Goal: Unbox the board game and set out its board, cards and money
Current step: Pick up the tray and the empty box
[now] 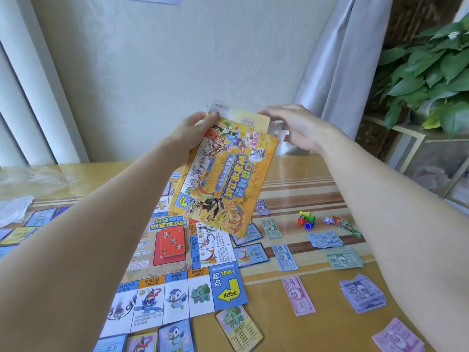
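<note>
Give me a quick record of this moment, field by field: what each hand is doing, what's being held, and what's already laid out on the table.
left hand: grips the top left corner of the game package
right hand: fingers relaxed at the package's top edge, on the clear wrap
game package: yellow, held up over the table, tilted
board: unfolded flat on the table
red card stack: on the board's centre
money: notes and piles spread right of the board
pawns: small coloured cluster, far right

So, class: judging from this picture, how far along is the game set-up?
Done: the printed paper board lies unfolded, red card stack on it, paper money and coloured plastic pawns beside it. In hand: the left hand grips the yellow game packet, the right hand at its top. Left: putting it aside.
</note>
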A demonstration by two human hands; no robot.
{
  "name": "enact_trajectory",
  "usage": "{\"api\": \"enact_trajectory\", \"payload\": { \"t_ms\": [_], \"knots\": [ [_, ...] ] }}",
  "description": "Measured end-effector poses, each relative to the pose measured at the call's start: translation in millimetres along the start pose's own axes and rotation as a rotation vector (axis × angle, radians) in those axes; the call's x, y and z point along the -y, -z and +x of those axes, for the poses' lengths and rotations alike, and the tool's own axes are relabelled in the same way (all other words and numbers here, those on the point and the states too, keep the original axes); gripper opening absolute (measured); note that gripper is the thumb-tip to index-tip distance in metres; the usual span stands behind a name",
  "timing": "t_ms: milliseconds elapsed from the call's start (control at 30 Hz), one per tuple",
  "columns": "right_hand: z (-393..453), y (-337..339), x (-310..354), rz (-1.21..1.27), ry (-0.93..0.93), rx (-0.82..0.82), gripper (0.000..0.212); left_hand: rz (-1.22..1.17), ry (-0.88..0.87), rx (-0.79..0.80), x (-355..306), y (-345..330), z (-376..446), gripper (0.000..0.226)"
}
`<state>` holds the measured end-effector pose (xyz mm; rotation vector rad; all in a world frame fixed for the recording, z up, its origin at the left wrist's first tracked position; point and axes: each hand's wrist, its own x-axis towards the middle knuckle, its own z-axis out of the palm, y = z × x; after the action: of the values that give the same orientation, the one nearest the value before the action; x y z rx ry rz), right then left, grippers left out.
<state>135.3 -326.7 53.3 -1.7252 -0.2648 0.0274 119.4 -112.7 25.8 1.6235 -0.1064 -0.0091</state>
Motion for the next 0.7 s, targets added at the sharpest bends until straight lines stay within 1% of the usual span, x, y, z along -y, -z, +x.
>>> {"api": "enact_trajectory", "payload": {
  "t_ms": [33, 100, 167, 233, 300, 367, 400, 467, 533, 633, 700],
  "knots": [
    [-1, 1, -2, 0.098, -0.021, 0.016, 0.020, -0.005, 0.016, -0.022, -1, 2, -1, 0.023],
    [-1, 1, -6, 0.235, -0.065, 0.045, 0.027, 0.074, 0.063, -0.140, -1, 2, 1, 0.029],
    [-2, -3, -7, 0.239, -0.078, 0.076, 0.029, 0.219, 0.080, -0.279, -1, 1, 6, 0.034],
    [-1, -6, -8, 0.186, -0.044, 0.110, 0.029, 0.284, 0.065, -0.357, -2, -2, 10, 0.037],
    [-2, -6, -6, 0.166, -0.024, 0.147, 0.033, 0.305, 0.043, -0.376, -3, -5, 8, 0.035],
    [-3, -4, -6, 0.164, -0.044, 0.214, 0.037, 0.290, -0.015, -0.397, -3, -4, 10, 0.032],
    [-4, -3, -7, 0.162, -0.058, 0.243, 0.036, 0.275, -0.051, -0.404, -2, -3, 11, 0.030],
    [-7, 0, -8, 0.175, -0.081, 0.268, 0.026, 0.218, -0.118, -0.404, 0, -1, 9, 0.028],
    [-9, 1, -8, 0.214, -0.069, 0.278, 0.018, 0.165, -0.149, -0.383, -1, 0, 6, 0.029],
    [-11, 0, -7, 0.283, -0.036, 0.307, 0.017, 0.143, -0.174, -0.319, -6, -1, 1, 0.032],
    [-12, -1, -7, 0.326, -0.026, 0.293, 0.016, 0.117, -0.186, -0.309, -9, -3, 0, 0.034]
  ]
}}
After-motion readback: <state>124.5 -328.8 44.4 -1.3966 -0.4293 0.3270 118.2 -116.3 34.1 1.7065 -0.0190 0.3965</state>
